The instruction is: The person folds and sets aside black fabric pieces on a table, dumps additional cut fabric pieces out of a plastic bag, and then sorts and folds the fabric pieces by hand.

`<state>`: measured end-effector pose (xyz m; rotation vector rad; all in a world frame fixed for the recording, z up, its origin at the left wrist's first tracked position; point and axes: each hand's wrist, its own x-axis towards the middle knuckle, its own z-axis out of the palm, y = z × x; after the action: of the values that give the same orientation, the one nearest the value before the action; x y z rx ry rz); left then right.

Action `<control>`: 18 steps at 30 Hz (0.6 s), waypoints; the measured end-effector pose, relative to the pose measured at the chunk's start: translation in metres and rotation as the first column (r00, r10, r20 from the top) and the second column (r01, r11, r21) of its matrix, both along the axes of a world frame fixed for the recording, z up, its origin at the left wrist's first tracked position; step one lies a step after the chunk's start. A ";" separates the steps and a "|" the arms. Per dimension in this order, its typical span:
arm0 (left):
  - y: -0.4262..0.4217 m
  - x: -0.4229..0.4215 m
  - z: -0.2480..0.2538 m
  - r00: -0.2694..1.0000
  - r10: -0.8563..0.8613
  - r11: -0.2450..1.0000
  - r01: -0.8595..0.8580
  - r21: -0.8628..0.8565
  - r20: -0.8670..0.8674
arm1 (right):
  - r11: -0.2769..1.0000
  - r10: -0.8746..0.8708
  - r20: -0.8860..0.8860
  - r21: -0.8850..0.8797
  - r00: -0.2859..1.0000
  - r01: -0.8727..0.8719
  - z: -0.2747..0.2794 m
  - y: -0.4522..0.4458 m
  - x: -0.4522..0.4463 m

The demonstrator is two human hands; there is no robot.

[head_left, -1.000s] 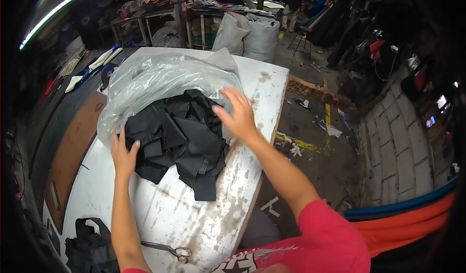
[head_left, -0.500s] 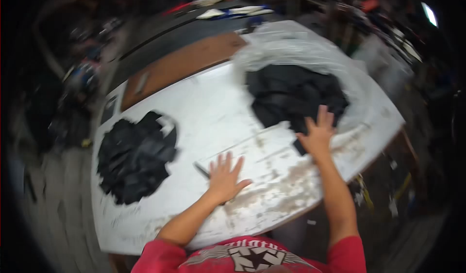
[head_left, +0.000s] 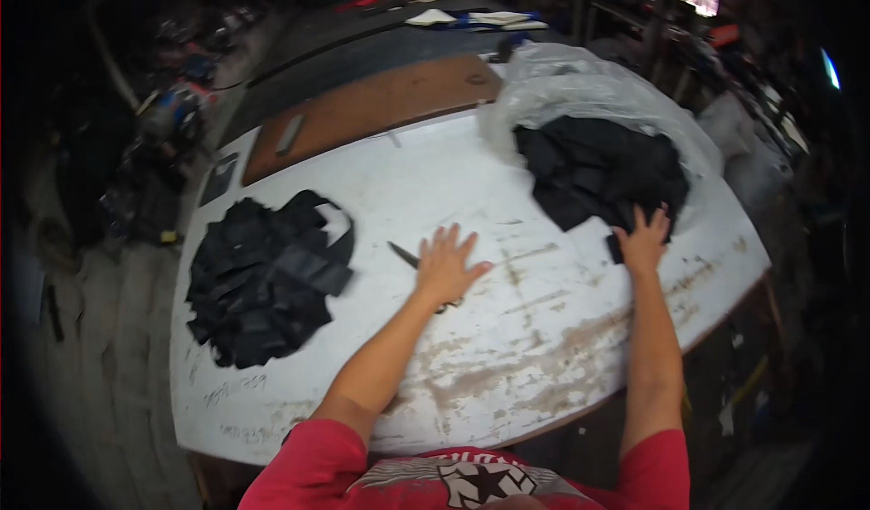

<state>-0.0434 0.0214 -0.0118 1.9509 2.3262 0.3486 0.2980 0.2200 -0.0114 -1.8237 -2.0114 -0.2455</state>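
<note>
My left hand [head_left: 444,268] lies with fingers spread over a pair of scissors [head_left: 404,255] on the white table [head_left: 453,184]; the blade and part of the handles show around it. At the right, my right hand [head_left: 643,243] is open, its fingertips at the lower edge of a heap of black fabric pieces [head_left: 603,168]. That heap lies in the mouth of a clear plastic bag [head_left: 580,80]. A second pile of black pieces [head_left: 263,283] sits on the left part of the table, touched by neither hand.
Behind the white table is a brown board [head_left: 372,116] with a small grey bar [head_left: 290,136] on it. A dark table [head_left: 362,62] beyond holds white and blue pieces [head_left: 480,19]. Filled sacks [head_left: 757,161] stand at the right, and cluttered items are at the left.
The view has swung left, showing the second black pile. My left hand has left the bag's edge for the scissors. My right hand has moved from the bag's rim to the heap's lower edge.
</note>
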 end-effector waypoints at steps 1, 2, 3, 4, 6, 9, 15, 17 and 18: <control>0.005 -0.002 -0.001 1.000 0.002 1.000 -0.002 0.023 0.001 | 0.999 0.021 -0.042 0.036 0.999 -0.020 -0.003 -0.003 0.001; 0.010 -0.004 0.001 1.000 0.002 0.999 -0.002 0.049 0.001 | 0.994 0.057 -0.096 0.103 0.994 -0.047 -0.006 -0.011 0.002; 0.014 -0.004 0.000 1.000 0.022 0.997 -0.023 0.071 0.011 | 0.982 0.082 -0.084 0.175 0.993 -0.066 0.003 -0.026 0.001; 0.020 -0.008 -0.006 1.000 0.025 0.996 -0.026 0.080 0.016 | 0.952 0.133 -0.134 0.292 0.982 -0.089 0.007 -0.036 0.001; 0.027 -0.013 -0.012 0.999 0.042 0.990 -0.043 0.137 0.013 | 0.913 0.138 -0.195 0.406 0.971 -0.048 0.006 -0.054 0.004; 0.038 -0.022 -0.015 0.999 -0.008 0.953 -0.007 0.302 0.051 | 0.928 0.141 -0.284 0.371 0.948 -0.027 -0.001 -0.086 0.012; 0.009 0.040 0.023 0.922 -0.163 0.941 0.039 0.336 0.352 | 0.974 -0.104 -0.201 0.176 0.974 0.141 -0.002 -0.112 0.003; -0.016 0.084 0.027 0.739 -0.196 0.976 0.084 0.201 0.644 | 0.991 -0.084 -0.117 0.096 0.990 0.095 0.003 -0.108 0.000; -0.018 0.097 0.002 0.694 -0.328 0.934 0.135 0.332 0.641 | 0.996 -0.069 -0.073 0.048 0.995 0.073 0.004 -0.108 -0.001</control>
<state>0.0532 0.0034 -0.0099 1.7438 1.5807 1.1797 0.2965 0.1123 -0.0078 -1.8484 -1.8780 -0.2469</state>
